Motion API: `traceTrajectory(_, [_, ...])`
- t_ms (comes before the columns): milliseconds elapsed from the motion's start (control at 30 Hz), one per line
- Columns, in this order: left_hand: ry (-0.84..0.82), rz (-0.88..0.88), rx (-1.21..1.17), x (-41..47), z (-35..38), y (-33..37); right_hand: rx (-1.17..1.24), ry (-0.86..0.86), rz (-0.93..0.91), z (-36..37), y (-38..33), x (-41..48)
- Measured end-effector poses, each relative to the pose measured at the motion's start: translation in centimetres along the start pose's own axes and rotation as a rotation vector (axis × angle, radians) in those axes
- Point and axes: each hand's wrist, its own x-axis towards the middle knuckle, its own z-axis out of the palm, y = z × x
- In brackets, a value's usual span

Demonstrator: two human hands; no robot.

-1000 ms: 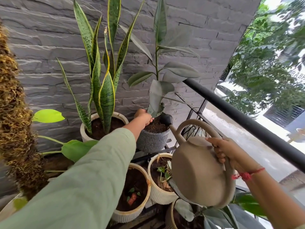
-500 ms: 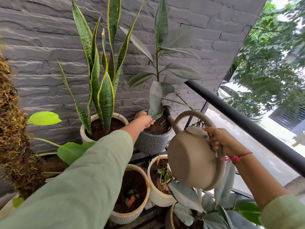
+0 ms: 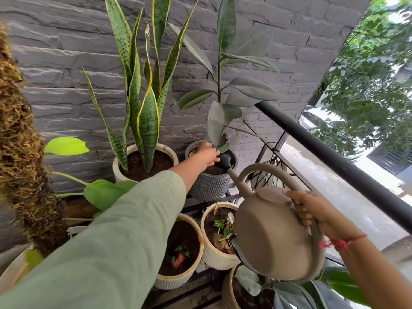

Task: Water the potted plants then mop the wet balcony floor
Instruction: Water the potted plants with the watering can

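Observation:
My right hand (image 3: 312,212) grips the loop handle of a beige watering can (image 3: 272,239), which is tilted forward. Its black nozzle (image 3: 225,161) sits over the soil of a ribbed grey pot (image 3: 209,187) holding a rubber plant (image 3: 225,112). My left hand (image 3: 206,153) reaches over that pot's rim and holds the lower tip of a drooping leaf, right beside the nozzle. A snake plant (image 3: 142,112) stands in a cream pot (image 3: 117,168) to the left. No water stream can be made out.
Two cream ribbed pots (image 3: 178,279) (image 3: 214,259) sit on a lower shelf under my left arm, another pot (image 3: 227,291) below the can. A black railing (image 3: 334,157) runs along the right. A mossy pole (image 3: 24,166) rises at the left. A grey stone wall (image 3: 66,63) stands behind.
The watering can rose and then came back down toward me, with its nozzle staying over the grey pot. My left hand has stayed at the leaf.

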Motion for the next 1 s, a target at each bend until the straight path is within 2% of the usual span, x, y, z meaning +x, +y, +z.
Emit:
traceTrajectory(67, [0.025, 0.043, 0.063, -0.5, 0.0, -1.1, 0.023, 0.0, -0.013, 0.0, 0.6, -1.1])
traceTrajectory(167, [0.148, 0.053, 0.063, -1.7, -0.8, -4.3, 0.081, -0.008, -0.022, 0.4, 2.0, -2.8])
traceTrajectory(367, [0.231, -0.209, -0.054, -4.1, -4.6, -11.9, 0.078, -0.132, -0.022, 3.0, 3.0, -5.2])
traceTrajectory(500, [0.352, -0.14, -0.007, -5.4, -8.5, -12.6, 0.035, -0.219, -0.053, 5.4, 1.9, -5.4])
traceTrajectory(600, [0.37, -0.099, 0.069, -6.3, -11.4, -12.5, 0.006, -0.276, -0.082, 7.2, 1.3, -5.5])
traceTrajectory(667, [0.344, -0.088, 0.203, -6.9, -12.9, -12.8, -0.027, -0.306, -0.095, 8.4, 1.0, -5.5])
traceTrajectory(800, [0.177, -0.131, 0.428, -8.4, -14.0, -13.5, -0.071, -0.346, -0.112, 10.7, 0.2, -5.9])
traceTrajectory(900, [0.096, -0.127, 0.439, -9.0, -14.2, -13.4, -0.079, -0.356, -0.122, 12.4, -1.0, -5.9])
traceTrajectory(1000, [-0.01, -0.105, 0.301, -10.0, -13.7, -13.0, -0.105, -0.359, -0.131, 13.6, -2.7, -5.5])
